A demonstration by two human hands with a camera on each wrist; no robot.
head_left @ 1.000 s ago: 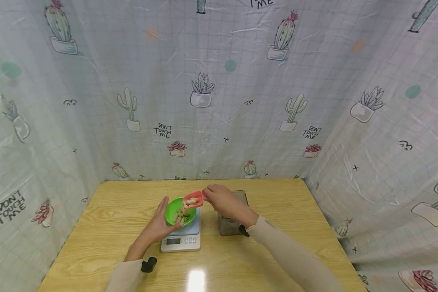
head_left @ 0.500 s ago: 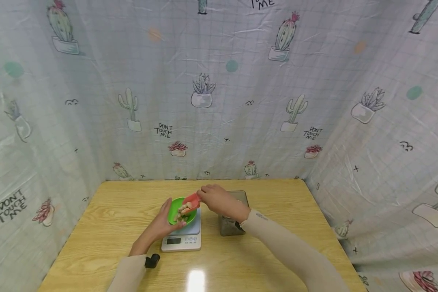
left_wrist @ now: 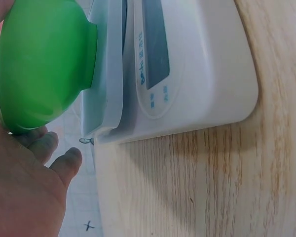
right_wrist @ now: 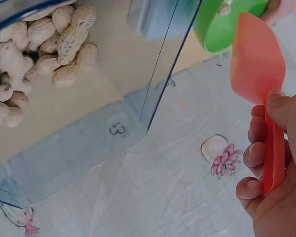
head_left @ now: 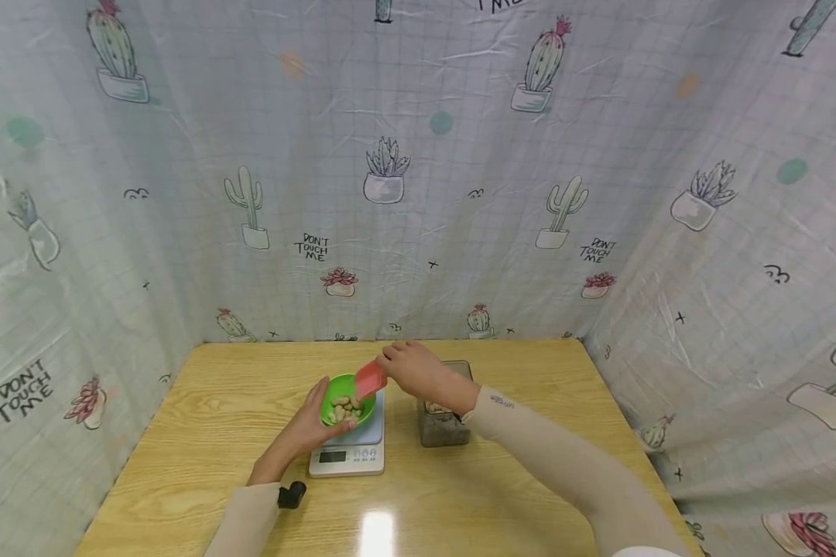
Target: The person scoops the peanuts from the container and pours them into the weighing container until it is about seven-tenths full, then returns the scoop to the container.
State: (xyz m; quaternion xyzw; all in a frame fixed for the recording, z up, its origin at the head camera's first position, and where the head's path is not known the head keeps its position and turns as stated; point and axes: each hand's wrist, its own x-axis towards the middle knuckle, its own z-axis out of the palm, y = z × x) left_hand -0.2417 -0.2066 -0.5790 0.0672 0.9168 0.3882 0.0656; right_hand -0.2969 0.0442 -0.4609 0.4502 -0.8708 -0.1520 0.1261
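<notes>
A green bowl [head_left: 340, 383] with several peanuts [head_left: 344, 408] in it stands on a white kitchen scale [head_left: 348, 462]. My left hand [head_left: 305, 428] holds the bowl from the left, thumb at the near rim and fingers along its far side. In the left wrist view, the bowl's foot meets the scale's plate [left_wrist: 102, 94]. With curled fingers my right hand [head_left: 416, 370] grips the handle of a red scoop [head_left: 370, 380]. The scoop is tipped over the bowl's right rim, and no peanuts show in it.
Right of the scale is a clear container [head_left: 444, 433], partly under my right forearm. Many peanuts [right_wrist: 64, 39] lie inside it, seen in the right wrist view. A cactus-print curtain [head_left: 418, 255] hangs behind the wooden table [head_left: 529, 433].
The scoop has tipped toward the bowl, and its peanuts have slid into it. My right hand has shifted slightly left. The left hand and bowl have moved a little right.
</notes>
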